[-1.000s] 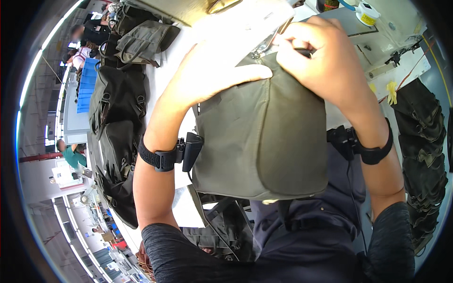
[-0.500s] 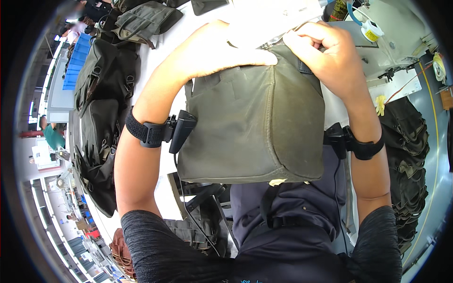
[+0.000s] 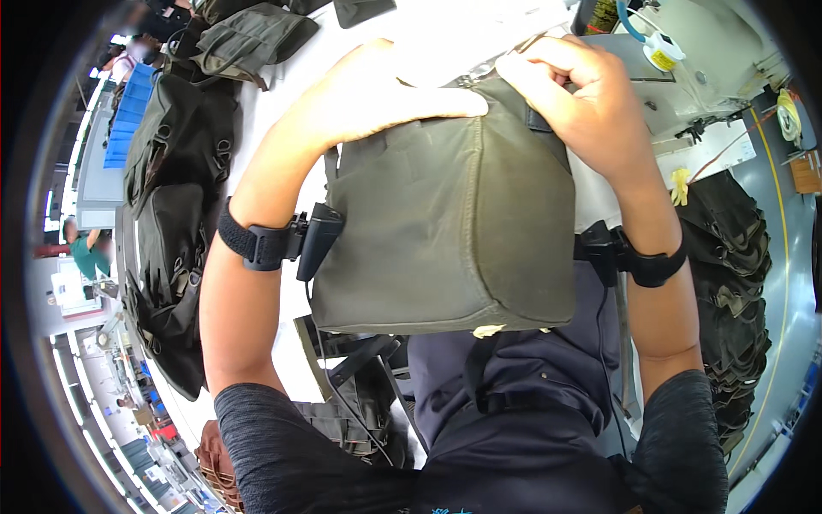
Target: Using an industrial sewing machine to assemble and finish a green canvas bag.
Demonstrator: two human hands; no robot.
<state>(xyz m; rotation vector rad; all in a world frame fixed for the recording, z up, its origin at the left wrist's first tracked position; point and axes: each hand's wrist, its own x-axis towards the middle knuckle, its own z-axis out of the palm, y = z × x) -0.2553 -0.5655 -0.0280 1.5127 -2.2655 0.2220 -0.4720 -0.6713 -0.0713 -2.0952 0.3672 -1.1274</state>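
A dark olive fabric bag (image 3: 411,231) stands upright in front of me, a raised seam running down its face. My left hand (image 3: 390,98) grips the bag's top edge, thumb laid along the outside; its other fingers are partly hidden behind the rim and washed out by glare. At the top right corner my right hand (image 3: 574,90) is closed in a pinch. A small metal piece (image 3: 469,80), perhaps zip hardware, shows between the hands; what the right fingertips hold is too small to make out. Pale scraps (image 3: 489,331) cling to the bag's bottom edge.
More dark bags lie on the white table at left (image 3: 175,240), and another (image 3: 257,38) lies farther back. A stack of dark bags (image 3: 728,300) stands at right. Behind my right hand is a pale machine (image 3: 719,60) with a bottle (image 3: 661,51). Yellow glove-like fabric (image 3: 681,185) hangs there.
The whole scene has shifted slightly left in the view. Both hands keep their places on the bag, with little visible change in grip.
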